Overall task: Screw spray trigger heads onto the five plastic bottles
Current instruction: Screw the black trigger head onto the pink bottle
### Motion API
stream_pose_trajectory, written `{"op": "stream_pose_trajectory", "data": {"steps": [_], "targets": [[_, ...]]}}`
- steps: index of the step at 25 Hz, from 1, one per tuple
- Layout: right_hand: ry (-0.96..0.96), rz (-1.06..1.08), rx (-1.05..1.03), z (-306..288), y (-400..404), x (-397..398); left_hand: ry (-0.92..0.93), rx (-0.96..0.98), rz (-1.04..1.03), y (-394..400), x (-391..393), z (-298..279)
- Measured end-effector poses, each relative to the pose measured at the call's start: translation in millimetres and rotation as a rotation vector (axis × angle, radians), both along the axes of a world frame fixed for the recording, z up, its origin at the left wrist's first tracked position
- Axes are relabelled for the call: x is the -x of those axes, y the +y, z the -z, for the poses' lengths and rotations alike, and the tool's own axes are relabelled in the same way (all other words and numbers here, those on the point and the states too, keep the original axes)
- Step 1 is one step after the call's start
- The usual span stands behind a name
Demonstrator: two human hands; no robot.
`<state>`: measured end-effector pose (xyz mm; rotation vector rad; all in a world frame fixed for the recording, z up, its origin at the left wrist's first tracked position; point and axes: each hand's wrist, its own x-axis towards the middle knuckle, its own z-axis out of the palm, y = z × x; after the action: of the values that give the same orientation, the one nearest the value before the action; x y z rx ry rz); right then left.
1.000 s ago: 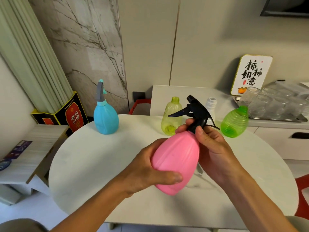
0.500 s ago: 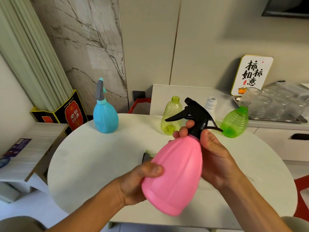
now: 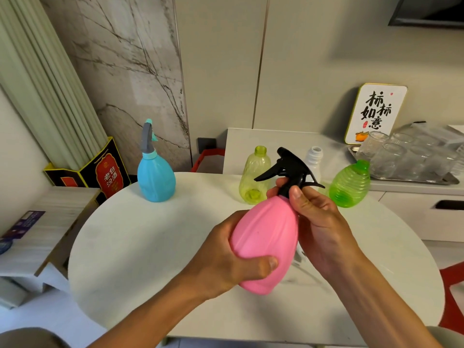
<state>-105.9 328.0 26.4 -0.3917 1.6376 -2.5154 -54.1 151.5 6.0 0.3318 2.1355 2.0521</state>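
A person holds a pink bottle (image 3: 266, 237) tilted above the round white bench (image 3: 140, 259), the left hand (image 3: 226, 262) wrapped around its lower body with the thumb across the front. The right hand (image 3: 319, 219) pinches the collar of a black trigger head (image 3: 291, 169) seated on the bottle's neck, thumb and fingers curled around it. Behind the pink bottle, at the bench's far edge, stand a yellow bottle (image 3: 254, 177), a white bottle (image 3: 315, 162) and a green bottle (image 3: 350, 184), all with open necks. To the pink bottle's far left stands a blue bottle (image 3: 155, 179), already fitted with a grey trigger head (image 3: 148, 136). Beyond the green bottle, a tray of glasses (image 3: 406, 156) and a sign (image 3: 374, 114) sit on a counter.
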Motion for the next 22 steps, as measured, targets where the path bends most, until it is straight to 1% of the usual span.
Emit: {"op": "stream_pose_trajectory", "data": {"steps": [2, 3, 5, 8, 9, 11, 13, 15, 17, 20, 22], "targets": [[0.013, 0.049, -0.071, 2.7, -0.9, 1.3, -0.002, 0.008, -0.012, -1.3, 1.9, 2.1], [0.003, 0.041, -0.087, 3.9, -0.8, 2.2, -0.053, -0.04, 0.003, -3.3, 3.3, 3.5], [-0.019, -0.058, -0.045, 3.2, 0.9, 2.9, -0.178, -0.188, 0.102, -9.0, 5.8, 6.0], [0.008, -0.148, 0.024, -0.9, 8.3, 3.7, -0.225, -0.311, 0.27, -13.8, 7.5, 7.3], [0.02, -0.153, 0.027, -2.1, 9.9, 3.9, -0.23, -0.324, 0.275, -13.5, 7.5, 8.8], [0.037, -0.104, -0.005, -3.4, 9.1, 2.7, -0.218, -0.315, 0.201, -11.5, 8.0, 10.6], [0.061, 0.012, -0.09, -0.2, 5.4, 0.5, -0.145, -0.229, 0.098, -7.7, 9.3, 13.0], [0.078, 0.102, -0.188, 3.2, 0.2, -1.4, -0.129, -0.176, 0.053, -4.4, 10.1, 14.9], [0.05, 0.127, -0.233, 3.9, -2.6, -1.0, -0.172, -0.2, 0.06, -4.4, 10.4, 17.3], [-0.017, 0.132, -0.174, 0.3, 1.0, 1.7, -0.253, -0.289, 0.131, -7.7, 9.6, 16.6], [-0.012, 0.128, -0.155, -1.4, 2.1, 1.8, -0.276, -0.311, 0.183, -7.9, 9.6, 17.2]]}}
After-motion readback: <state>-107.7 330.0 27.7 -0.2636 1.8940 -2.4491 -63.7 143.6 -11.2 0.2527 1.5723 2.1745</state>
